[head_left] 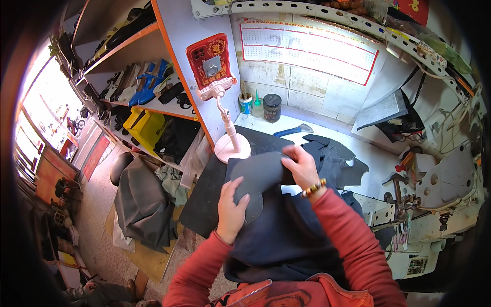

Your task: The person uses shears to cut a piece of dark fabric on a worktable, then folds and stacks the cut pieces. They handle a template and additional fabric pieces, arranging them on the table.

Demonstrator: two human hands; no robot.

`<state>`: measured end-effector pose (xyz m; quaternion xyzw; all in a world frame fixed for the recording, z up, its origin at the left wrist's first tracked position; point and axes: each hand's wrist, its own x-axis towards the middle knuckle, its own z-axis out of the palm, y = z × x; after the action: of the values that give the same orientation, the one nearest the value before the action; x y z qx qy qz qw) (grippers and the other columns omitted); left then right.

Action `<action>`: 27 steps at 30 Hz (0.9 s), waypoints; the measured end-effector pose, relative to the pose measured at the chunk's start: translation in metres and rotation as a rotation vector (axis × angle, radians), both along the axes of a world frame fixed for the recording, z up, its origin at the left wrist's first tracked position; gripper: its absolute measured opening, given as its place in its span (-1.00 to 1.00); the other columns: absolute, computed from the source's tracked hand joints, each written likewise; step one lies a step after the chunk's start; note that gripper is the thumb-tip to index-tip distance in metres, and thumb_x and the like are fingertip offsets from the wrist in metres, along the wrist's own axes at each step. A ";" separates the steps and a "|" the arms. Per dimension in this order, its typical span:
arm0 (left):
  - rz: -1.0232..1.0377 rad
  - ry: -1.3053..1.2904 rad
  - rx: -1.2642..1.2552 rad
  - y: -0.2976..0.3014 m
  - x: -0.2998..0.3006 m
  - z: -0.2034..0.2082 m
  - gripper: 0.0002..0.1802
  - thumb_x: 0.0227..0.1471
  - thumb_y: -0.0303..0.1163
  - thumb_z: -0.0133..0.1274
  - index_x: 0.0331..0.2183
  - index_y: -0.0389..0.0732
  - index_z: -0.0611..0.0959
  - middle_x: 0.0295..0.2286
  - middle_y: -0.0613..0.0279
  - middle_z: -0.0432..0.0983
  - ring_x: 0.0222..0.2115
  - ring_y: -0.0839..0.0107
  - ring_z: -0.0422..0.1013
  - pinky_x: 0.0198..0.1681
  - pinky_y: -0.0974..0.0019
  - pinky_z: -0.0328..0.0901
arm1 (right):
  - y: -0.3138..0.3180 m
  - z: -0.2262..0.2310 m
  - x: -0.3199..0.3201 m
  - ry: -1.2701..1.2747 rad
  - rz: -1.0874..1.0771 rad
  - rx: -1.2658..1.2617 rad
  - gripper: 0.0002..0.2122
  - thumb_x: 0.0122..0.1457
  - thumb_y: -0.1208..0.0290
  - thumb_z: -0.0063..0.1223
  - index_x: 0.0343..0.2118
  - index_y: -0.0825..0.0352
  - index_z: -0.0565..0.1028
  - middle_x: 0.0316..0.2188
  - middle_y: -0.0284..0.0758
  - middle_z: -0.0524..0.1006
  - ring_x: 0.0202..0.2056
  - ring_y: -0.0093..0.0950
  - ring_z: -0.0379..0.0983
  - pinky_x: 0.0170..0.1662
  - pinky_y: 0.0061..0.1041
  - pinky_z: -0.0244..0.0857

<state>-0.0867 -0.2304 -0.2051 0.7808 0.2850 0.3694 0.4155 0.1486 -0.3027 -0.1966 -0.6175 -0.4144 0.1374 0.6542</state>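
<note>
A dark grey cut piece (258, 174) with curved edges, looking like leather or a similar sheet material, is held up over my lap. My left hand (232, 207) grips its lower left side, thumb on the face turned to me. At its upper right edge my right hand (303, 168) pinches it, with a beaded bracelet on that wrist. Under and behind it lies a black board (204, 207). More dark cut pieces (335, 163) lie in a loose pile just right of my right hand. Dark cloth (286, 245) covers my lap.
A phone (209, 59) on a pink stand (232, 147) rises behind the board. Beyond are a blue-handled tool (294, 131), a dark jar (272, 108) and a green bottle (257, 99). A machine (442, 179) stands right, shoe shelves (148, 110) left, dark material (143, 199) on the floor.
</note>
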 end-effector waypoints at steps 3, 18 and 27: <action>-0.020 -0.327 -0.565 -0.039 -0.004 -0.009 -0.36 -0.05 -0.70 0.08 0.12 -0.37 0.35 -0.05 0.10 0.39 0.01 0.37 0.32 0.08 0.36 0.22 | 0.022 0.033 0.007 -0.495 0.069 -0.234 -0.64 0.05 0.42 0.19 -0.06 0.35 0.46 -0.12 -0.14 0.49 -0.05 -0.17 0.41 0.02 -0.34 0.30; -0.022 0.087 -0.266 0.045 0.012 -0.035 -0.71 -0.03 -0.61 0.10 -0.18 -0.32 0.63 -0.29 0.23 0.60 -0.24 0.45 0.49 -0.13 0.41 0.34 | -0.070 -0.057 -0.055 -0.280 -0.112 -0.520 -0.70 0.01 0.39 0.22 -0.17 0.26 0.48 -0.30 -0.26 0.51 -0.20 -0.23 0.44 -0.16 -0.28 0.33; 0.329 -0.021 -0.325 0.012 -0.006 -0.047 -0.65 0.00 -0.68 0.07 -0.10 -0.36 0.59 -0.18 0.12 0.57 -0.16 0.43 0.46 -0.04 0.39 0.30 | -0.042 -0.050 -0.044 -0.526 -0.098 -0.511 -0.78 0.03 0.28 0.22 -0.27 0.21 0.54 -0.39 -0.32 0.51 -0.27 -0.29 0.46 -0.15 -0.30 0.29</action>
<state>-0.0930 -0.2182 -0.2524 0.6427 0.4600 0.3895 0.4729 0.1042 -0.3444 -0.2468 -0.7942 -0.4907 0.0416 0.3560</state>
